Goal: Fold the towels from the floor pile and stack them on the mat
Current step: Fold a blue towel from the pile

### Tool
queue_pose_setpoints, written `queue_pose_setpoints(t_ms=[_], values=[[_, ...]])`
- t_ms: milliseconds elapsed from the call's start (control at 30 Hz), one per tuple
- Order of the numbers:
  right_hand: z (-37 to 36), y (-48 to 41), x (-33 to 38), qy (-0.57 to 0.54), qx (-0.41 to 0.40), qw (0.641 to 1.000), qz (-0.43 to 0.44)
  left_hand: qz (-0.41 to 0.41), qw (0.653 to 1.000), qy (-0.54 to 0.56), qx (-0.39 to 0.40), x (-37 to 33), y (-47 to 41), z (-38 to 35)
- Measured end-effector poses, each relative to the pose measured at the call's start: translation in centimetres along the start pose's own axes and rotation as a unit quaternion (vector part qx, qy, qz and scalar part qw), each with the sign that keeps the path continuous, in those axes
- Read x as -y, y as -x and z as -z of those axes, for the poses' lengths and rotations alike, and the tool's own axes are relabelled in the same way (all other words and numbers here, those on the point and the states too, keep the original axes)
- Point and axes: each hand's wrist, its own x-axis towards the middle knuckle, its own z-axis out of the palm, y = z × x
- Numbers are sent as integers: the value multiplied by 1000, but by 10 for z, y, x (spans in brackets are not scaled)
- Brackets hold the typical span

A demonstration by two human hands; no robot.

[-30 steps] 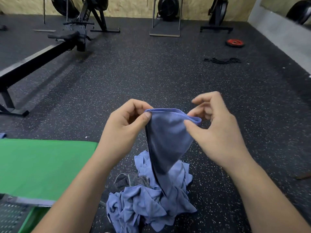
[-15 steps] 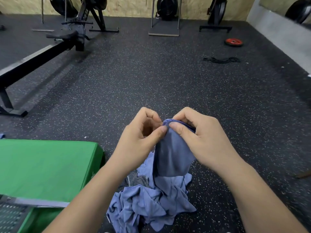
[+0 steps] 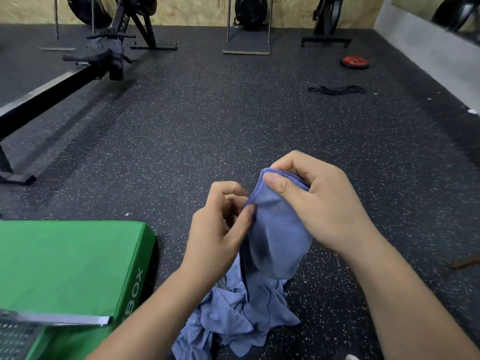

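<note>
Holding one blue towel (image 3: 278, 237) up off the floor, a little to the right of the green mat (image 3: 65, 261) and higher than its top face. Gripping the gathered top hem with the right hand (image 3: 319, 203), curled round the cloth, thumb pressed flat on the near side. Pinching the same hem lower down with the left hand (image 3: 218, 229), between thumb and curled fingers, on the side nearer the mat. Leaving the rest of the towels in a crumpled pile (image 3: 233, 315) on the floor, just off the mat's right side.

Hanging doubled over, with the long axis close to vertical and leaning slightly: stitched hem uppermost and tipped away from the mat, rounded lower fold pointing straight down. Cannot tell whether that lower end touches the heap beside the mat or hangs just clear of it.

Judging by the drape: thin, light and thoroughly limp, with no stiffness to keep a crease unaided. Neither fragile nor slippery, yet apt to sag and drift out of line wherever unsupported. Best taken at the stitched hem and the corners, where the edge gives something firm to pinch. Better laid flat on the mat for pressing each fold than finished in the air
</note>
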Motion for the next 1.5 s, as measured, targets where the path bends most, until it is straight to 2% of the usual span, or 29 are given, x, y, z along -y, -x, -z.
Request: queue_pose_setpoints(t_ms=[100,167,400,600,800,933,1100,1300,1400,1500], values=[[3,0,0,-2,-34,999,6,-46,997,-67,3,-2,3,-1],[5,1,1,-7,-50,999,6,-64,992,-104,33,-2,3,-1],[16,0,0,-5,-113,993,34,-31,971,-187,145,23,-4,4],[47,0,-8,12,-236,971,48,71,968,-232,66,41,-23,31],[67,1,-30,31,-333,942,14,119,954,-275,14,45,-41,69],[71,0,-43,-1,-371,929,-10,134,940,-313,-22,48,-48,90],[67,-2,-49,-26,-364,931,-21,146,936,-316,-54,45,-51,103],[58,-4,-50,-30,-332,942,-23,127,956,-255,-72,32,-50,91],[44,-2,-43,9,-270,963,-20,112,968,-215,-58,16,-44,71],[20,3,-31,48,-164,985,-25,88,978,-190,-17,3,-36,49]])
